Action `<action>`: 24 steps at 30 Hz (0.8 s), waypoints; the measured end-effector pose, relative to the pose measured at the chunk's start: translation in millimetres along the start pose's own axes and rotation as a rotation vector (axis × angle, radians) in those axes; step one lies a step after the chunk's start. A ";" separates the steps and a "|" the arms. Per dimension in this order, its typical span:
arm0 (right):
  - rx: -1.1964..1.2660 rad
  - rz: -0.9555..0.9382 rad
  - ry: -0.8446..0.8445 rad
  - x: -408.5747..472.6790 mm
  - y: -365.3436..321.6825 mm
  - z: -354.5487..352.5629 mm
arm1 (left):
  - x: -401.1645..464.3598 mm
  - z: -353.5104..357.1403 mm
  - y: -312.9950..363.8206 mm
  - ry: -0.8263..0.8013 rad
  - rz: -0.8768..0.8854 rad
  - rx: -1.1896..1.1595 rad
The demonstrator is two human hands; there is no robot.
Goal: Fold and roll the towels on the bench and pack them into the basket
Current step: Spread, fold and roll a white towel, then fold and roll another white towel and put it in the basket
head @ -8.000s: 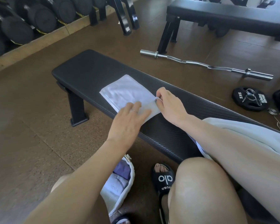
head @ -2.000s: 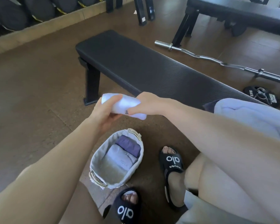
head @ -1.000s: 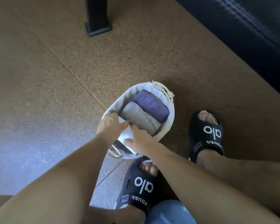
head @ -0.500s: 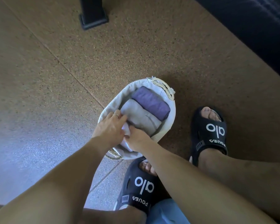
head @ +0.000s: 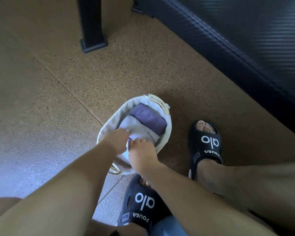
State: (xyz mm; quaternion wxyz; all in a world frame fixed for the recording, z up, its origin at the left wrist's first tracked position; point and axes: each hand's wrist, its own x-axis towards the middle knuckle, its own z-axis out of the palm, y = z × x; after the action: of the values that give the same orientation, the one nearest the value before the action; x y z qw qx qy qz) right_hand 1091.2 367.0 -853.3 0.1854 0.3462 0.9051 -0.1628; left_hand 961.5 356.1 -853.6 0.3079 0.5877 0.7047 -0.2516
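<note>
I have both hands down in the basket at the centre of the frame, on the floor between my sandals. My left hand and right hand both press on the white rolled towel at the near end; whether the fingers curl round it I cannot tell. Beyond it lie a grey roll and a purple roll, side by side. To seat this one well, I judge I should push it down snug against the grey roll, keeping the loose edge tucked underneath so it cannot unroll. The desk fills the upper right.
</note>
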 end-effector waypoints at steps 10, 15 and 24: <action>0.006 -0.047 -0.058 -42.8 72.5 -233.3 | -87.4 -192.8 48.6 0.112 0.104 -0.103; 0.229 0.016 -0.001 -86.5 125.6 -330.2 | -140.9 -283.6 108.4 0.142 0.221 -0.645; 0.212 0.327 0.397 -171.3 271.8 -382.6 | -154.6 -339.6 214.2 0.510 0.428 -0.533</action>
State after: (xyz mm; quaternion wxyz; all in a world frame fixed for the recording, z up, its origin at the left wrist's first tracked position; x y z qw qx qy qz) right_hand 1311.2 624.1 -485.7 -0.0091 0.5304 0.8337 -0.1536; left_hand 1143.7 534.4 -507.0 0.3101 0.6639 0.6608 0.1621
